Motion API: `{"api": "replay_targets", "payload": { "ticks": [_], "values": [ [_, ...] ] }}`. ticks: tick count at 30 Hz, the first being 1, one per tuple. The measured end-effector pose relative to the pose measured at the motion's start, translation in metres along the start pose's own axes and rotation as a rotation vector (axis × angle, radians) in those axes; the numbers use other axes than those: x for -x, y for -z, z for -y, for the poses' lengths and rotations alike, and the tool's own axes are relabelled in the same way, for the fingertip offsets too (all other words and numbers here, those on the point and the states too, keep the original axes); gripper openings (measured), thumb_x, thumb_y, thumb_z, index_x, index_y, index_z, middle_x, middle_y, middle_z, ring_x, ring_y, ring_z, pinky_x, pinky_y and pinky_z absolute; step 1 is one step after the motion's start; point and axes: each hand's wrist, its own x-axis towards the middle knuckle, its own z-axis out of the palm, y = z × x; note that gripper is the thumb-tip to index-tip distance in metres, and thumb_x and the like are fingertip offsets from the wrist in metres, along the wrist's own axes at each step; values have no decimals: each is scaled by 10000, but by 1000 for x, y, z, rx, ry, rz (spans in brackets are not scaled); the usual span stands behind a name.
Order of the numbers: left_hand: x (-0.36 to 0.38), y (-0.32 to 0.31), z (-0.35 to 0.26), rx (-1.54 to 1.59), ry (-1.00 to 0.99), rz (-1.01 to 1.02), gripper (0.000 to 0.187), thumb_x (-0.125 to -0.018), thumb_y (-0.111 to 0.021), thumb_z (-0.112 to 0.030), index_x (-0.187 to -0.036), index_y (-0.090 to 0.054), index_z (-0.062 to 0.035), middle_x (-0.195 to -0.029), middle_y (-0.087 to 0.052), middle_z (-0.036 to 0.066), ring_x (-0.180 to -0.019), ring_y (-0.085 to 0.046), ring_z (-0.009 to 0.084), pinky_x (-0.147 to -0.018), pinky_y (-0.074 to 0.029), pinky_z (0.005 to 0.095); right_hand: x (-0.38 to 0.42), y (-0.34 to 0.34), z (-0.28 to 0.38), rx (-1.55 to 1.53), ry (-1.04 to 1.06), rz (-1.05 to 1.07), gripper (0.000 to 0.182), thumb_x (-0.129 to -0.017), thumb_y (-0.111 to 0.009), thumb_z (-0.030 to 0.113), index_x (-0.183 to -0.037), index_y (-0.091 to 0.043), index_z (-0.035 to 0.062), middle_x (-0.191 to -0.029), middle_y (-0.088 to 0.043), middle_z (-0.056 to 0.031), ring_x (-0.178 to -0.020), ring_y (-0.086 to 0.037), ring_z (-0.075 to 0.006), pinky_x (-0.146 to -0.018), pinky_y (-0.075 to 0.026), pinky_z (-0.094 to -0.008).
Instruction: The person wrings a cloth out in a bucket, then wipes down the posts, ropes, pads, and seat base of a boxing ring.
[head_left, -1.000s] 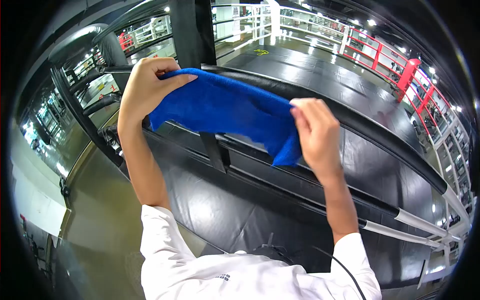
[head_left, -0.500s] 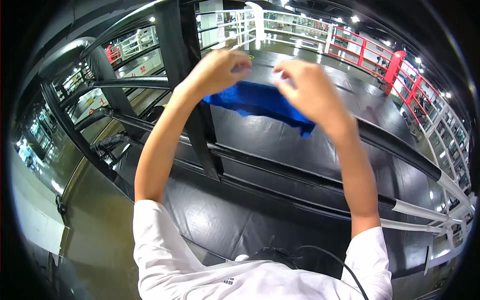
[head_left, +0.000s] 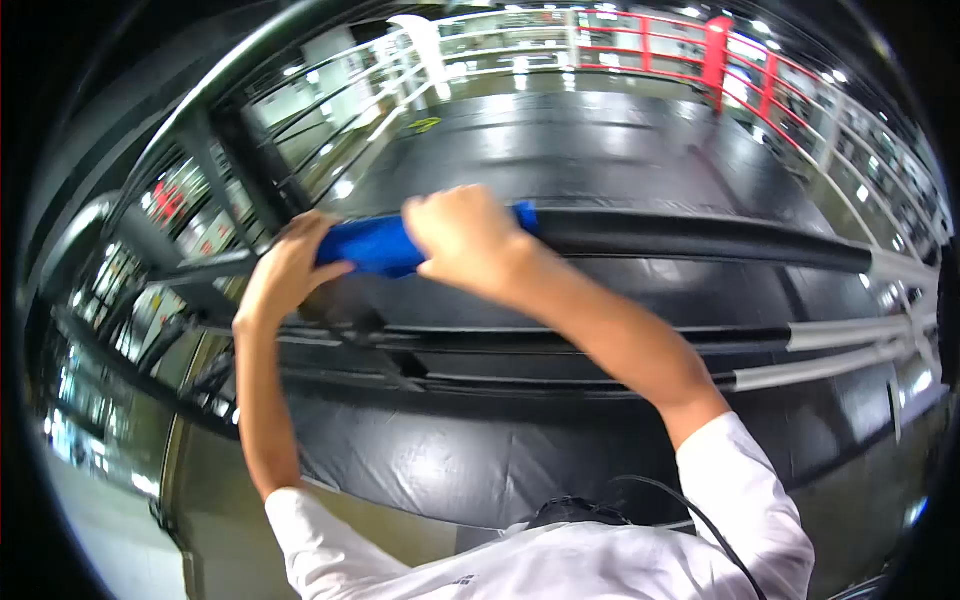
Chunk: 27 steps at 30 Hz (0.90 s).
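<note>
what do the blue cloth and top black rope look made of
The blue cloth seems a soft fabric, matte, without glossy highlights; blur hides its weave. The top black rope looks sheathed in smooth vinyl or leather, given its satin sheen.

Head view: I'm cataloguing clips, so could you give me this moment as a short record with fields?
Place: ringside, beside a black mat
Cloth: blue cloth, lying over the padded top rope
Left hand: at the cloth's left end, thumb on the near side
Right hand: curled over the cloth, blurred
Clothing: white short-sleeved shirt
Background: red corner post, across the ring
</note>
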Motion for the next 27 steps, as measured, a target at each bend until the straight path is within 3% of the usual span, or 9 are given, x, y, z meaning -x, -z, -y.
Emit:
{"api": "replay_targets", "payload": {
  "ticks": [2,5,7,10,15,17,19,24,27],
  "values": [
    [-2,10,2,68,3,22,724,-694,-901,-253,-1300,-610,15,-1330,-615,224,-1283,-557,406,-1102,-444,460,-3,-41,23,289,-31,-419,151,-792,-688,163,-896,-653,59,-843,-718,-124,-767,-728,-302,-672,-574,-407],
    [-32,24,-6,251,-143,79,808,-547,-939,-121,-1282,-630,13,-1263,-655,201,-1212,-603,401,-1078,-467,445,0,-51,29,507,68,-535,220,-819,-651,199,-975,-657,44,-842,-658,-52,-784,-624,-194,-691,-470,-343],
    [-53,9,14,296,-143,253,855,-504,-950,-137,-1286,-633,1,-1230,-672,211,-1183,-617,420,-1054,-478,453,-4,-54,19,476,90,-516,320,-759,-740,215,-1014,-663,36,-863,-669,-62,-828,-648,-219,-733,-493,-352],
    [-54,-24,33,43,-32,178,831,-520,-930,-180,-1284,-640,-30,-1139,-690,226,-1118,-632,441,-981,-489,485,-8,-21,-10,114,-160,-46,525,-603,-893,238,-1038,-681,35,-910,-734,-113,-898,-736,-292,-811,-552,-383],
    [-39,-70,18,-5,-140,-212,575,-607,-811,-129,-1149,-652,-20,-962,-675,243,-944,-641,487,-860,-515,513,3,-50,-33,68,-54,-49,319,-726,-799,185,-999,-696,55,-894,-738,-134,-865,-746,-265,-777,-551,-389],
    [-41,-67,-11,-13,-214,-331,495,-604,-790,-138,-1055,-630,-9,-894,-657,224,-876,-637,486,-783,-508,509,19,-43,-20,158,-70,-144,230,-818,-723,203,-996,-687,62,-864,-727,-98,-813,-727,-240,-797,-520,-376],
    [-49,-44,-77,73,-23,-170,467,-585,-796,-148,-986,-600,-8,-856,-638,214,-859,-628,479,-757,-494,495,67,-7,-13,626,-110,-290,183,-881,-659,223,-990,-676,78,-841,-714,-55,-768,-700,-209,-838,-482,-374],
    [-88,-37,-208,43,-140,-282,466,-576,-764,-34,-1018,-616,-29,-879,-650,196,-867,-647,451,-773,-514,475,197,97,-113,401,9,-280,132,-839,-658,149,-948,-647,74,-821,-713,-65,-786,-719,-231,-889,-505,-401],
    [-137,-54,-310,18,-152,-321,451,-580,-825,-62,-977,-611,-66,-915,-685,151,-882,-678,401,-792,-540,468,280,159,-181,490,-10,-178,161,-778,-675,117,-930,-640,75,-783,-681,-72,-769,-692,-265,-817,-486,-387]
  ]
}}
